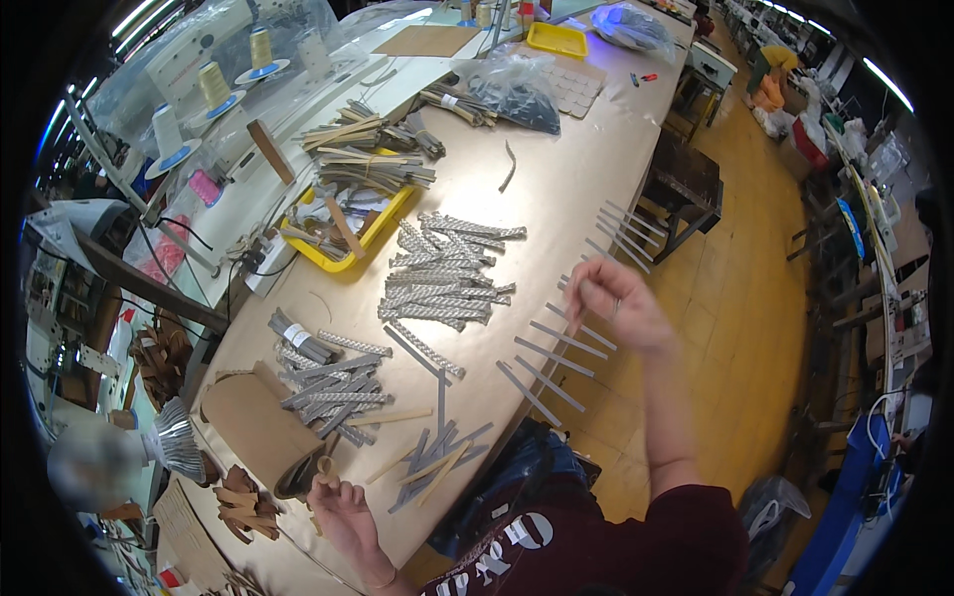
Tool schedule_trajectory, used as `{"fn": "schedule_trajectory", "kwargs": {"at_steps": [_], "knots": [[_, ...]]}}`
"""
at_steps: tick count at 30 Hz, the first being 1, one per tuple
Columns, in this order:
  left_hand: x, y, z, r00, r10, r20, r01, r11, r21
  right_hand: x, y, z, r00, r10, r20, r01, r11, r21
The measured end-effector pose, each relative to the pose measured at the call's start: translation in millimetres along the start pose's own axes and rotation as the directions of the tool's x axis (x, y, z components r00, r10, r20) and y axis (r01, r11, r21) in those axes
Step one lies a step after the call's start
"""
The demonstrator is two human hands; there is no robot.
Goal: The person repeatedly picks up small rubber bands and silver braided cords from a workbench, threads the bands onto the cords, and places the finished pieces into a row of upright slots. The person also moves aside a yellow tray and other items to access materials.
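Left hand low at table's near edge, fingers pinching small tan loop beside brown cardboard roll. Right hand raised over table's right edge — fingertips closed on thin grey strip, among grey strips laid in row overhanging edge. Silver patterned strips piled mid-table.

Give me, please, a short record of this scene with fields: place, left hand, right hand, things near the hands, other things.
place: long tan worktable
left hand: left hand pinches a small strap loop beside a cardboard roll
right hand: right hand raised over the table's edge, pinching a thin grey strip
near the hands: grey strips laid in a row along the edge
other things: pile of glittery strips; yellow tray with strap bundles
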State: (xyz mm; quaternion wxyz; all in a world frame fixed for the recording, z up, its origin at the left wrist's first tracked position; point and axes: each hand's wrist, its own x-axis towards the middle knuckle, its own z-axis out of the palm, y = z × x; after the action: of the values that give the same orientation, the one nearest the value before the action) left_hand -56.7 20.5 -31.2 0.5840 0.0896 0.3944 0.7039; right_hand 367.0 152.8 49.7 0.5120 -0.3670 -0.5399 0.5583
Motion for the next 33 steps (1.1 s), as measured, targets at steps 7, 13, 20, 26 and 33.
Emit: {"fn": "schedule_trajectory", "kwargs": {"at_steps": [7, 13, 20, 26, 33], "knots": [[-12.1, -23.3, -2.5, 0.992, 0.025, -0.120, -0.010, 0.992, 0.124, 82.9, 37.6, -197.7, 0.889, -0.010, -0.458, -0.381, 0.538, -0.752], [0.9, -31.8, -13.3, 0.996, 0.037, -0.084, -0.020, 0.981, 0.192, 128.6, 86.9, -269.0, 0.683, 0.192, -0.704, -0.670, 0.548, -0.501], [22.0, -25.1, -22.1, 0.997, -0.041, -0.065, 0.057, 0.960, 0.273, 110.0, 73.0, -266.6, 0.459, 0.286, -0.841, -0.888, 0.160, -0.430], [7.8, -13.2, 0.0, 0.975, -0.077, -0.209, 0.074, 0.997, -0.025, 100.1, 81.0, -239.4, 0.441, -0.094, -0.893, -0.895, 0.026, -0.445], [-33.1, 18.4, -31.1, 0.901, 0.418, -0.116, -0.317, 0.816, 0.483, 104.1, 113.6, -200.9, 0.563, -0.555, -0.613, -0.720, 0.034, -0.693]]}}
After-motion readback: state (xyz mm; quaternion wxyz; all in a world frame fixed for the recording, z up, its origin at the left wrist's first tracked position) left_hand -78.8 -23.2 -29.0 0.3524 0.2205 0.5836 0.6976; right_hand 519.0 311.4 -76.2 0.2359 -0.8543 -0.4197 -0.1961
